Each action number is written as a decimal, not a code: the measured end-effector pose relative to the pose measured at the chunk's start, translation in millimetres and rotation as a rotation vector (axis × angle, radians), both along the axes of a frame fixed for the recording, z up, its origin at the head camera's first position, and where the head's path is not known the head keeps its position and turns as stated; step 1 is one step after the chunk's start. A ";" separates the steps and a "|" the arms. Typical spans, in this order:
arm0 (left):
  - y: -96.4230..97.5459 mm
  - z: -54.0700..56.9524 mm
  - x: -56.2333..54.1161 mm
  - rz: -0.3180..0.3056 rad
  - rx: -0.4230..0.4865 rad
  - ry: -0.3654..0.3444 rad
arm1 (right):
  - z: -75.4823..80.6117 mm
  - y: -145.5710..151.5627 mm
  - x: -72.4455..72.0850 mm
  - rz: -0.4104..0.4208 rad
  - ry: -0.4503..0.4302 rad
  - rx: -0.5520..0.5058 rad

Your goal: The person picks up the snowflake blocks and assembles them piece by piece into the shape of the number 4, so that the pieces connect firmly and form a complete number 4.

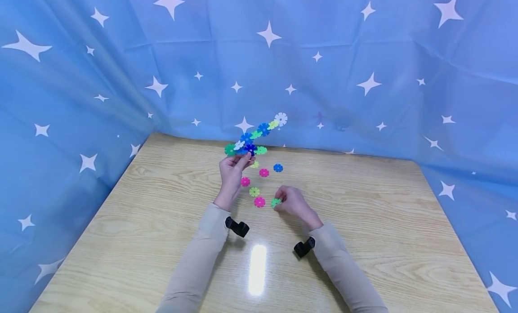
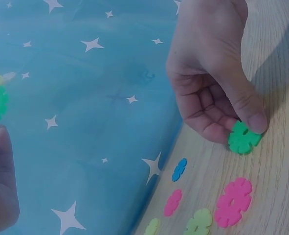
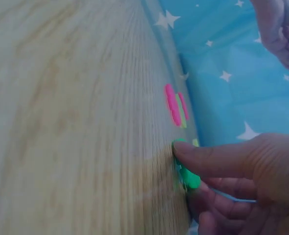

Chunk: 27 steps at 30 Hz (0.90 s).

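My left hand grips a chain of joined plastic snowflake discs up above the table. Blue, green, yellow and white discs make up the chain, which slants up to the right; a dark blue disc sits right at the thumb. Low over the table, my right hand pinches a single green snowflake disc between thumb and fingers. In the left wrist view, only part of the left hand and of the chain shows at the left edge.
On the wooden table between the hands lie several loose discs, among them a pink disc, a yellow-green disc and a blue disc. A blue star-patterned curtain stands behind the table and along its sides.
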<state>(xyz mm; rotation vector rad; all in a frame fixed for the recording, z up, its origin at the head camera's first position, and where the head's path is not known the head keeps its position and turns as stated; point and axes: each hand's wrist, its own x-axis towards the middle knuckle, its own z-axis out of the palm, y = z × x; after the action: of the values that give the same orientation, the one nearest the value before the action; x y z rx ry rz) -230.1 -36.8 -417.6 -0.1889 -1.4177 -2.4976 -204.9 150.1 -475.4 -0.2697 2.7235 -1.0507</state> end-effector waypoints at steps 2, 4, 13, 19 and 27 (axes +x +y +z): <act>0.3 -0.1 0.4 0.000 -0.001 0.001 | -0.3 1.6 -0.3 -0.011 0.006 -0.020; 0.3 -0.3 0.8 0.000 -0.006 0.000 | -0.2 3.7 -0.6 -0.015 0.021 -0.047; 0.5 -1.5 1.4 -0.008 -0.011 -0.004 | 12.8 11.6 -2.1 -0.054 0.111 -0.187; 0.8 -4.6 1.0 -0.010 -0.026 -0.006 | 33.1 11.7 -4.6 -0.142 0.147 -0.375; 2.8 -8.2 2.3 -0.019 -0.027 -0.039 | 57.5 5.6 -7.3 -0.250 0.174 -0.601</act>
<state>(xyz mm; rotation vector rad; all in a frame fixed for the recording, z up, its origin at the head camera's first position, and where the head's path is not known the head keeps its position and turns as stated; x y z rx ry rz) -227.7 -34.0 -425.7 -0.1607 -1.4719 -2.5117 -212.2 155.7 -418.0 -0.1111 2.5565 -1.9929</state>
